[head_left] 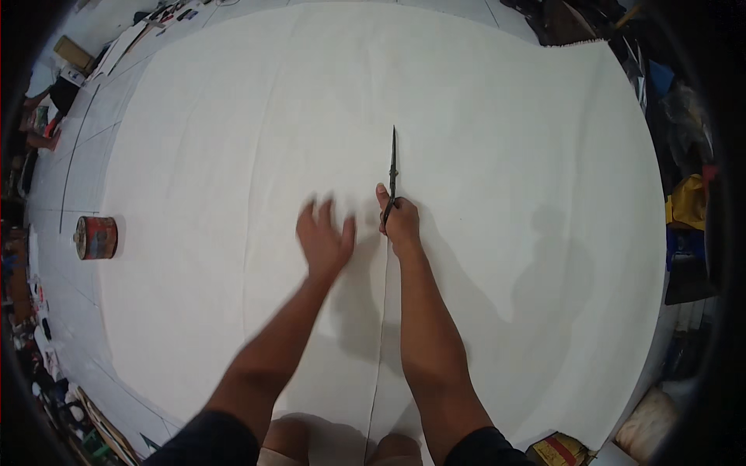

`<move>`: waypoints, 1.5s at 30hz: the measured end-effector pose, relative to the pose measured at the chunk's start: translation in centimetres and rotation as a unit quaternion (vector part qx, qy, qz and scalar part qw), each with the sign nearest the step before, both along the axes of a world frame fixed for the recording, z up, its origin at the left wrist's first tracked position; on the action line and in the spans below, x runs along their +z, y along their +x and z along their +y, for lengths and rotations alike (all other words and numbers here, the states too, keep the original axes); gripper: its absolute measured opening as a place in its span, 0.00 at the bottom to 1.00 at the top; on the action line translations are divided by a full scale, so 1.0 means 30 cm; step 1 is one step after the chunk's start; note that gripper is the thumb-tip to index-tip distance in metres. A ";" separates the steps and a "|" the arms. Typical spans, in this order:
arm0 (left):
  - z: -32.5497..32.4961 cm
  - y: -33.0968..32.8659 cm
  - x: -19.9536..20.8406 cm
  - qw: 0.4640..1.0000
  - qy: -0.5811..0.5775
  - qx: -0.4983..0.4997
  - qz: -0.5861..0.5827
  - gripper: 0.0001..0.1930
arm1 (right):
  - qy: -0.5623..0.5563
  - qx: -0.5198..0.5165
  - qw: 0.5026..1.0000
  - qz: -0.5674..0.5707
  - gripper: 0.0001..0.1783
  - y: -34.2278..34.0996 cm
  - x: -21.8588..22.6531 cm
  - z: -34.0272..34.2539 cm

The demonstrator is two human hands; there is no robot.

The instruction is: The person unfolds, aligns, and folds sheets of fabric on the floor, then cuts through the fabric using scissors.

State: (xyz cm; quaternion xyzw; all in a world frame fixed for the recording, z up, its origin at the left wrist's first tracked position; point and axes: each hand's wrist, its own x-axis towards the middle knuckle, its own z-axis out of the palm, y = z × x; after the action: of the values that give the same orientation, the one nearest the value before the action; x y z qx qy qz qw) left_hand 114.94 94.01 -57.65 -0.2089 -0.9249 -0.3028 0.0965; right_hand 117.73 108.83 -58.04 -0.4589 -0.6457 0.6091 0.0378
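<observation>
A large white sheet of cloth-like material is spread over the tiled floor. My right hand grips a pair of dark scissors, whose blades lie together and point away from me. Behind the scissors, a cut line runs through the sheet back toward my knees. To the left of the scissors, my left hand hovers over the sheet, its fingers spread and slightly blurred, holding nothing.
A rusty red can stands at the sheet's left edge. Dark bags and a yellow bundle line the right side. A red-and-yellow package sits at the near right corner. At far left, part of another person's foot shows.
</observation>
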 end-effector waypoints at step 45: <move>0.251 -0.337 -0.022 0.966 -0.220 -0.037 -0.133 0.38 | -0.031 -0.034 0.996 0.076 0.32 -0.914 -0.026 0.640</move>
State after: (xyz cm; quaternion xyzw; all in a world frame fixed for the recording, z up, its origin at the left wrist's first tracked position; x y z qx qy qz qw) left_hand 104.83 101.53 -58.32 -0.2164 -0.9649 -0.1203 -0.0870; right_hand 90.31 128.02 -58.83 -0.4336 -0.6055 0.6608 0.0931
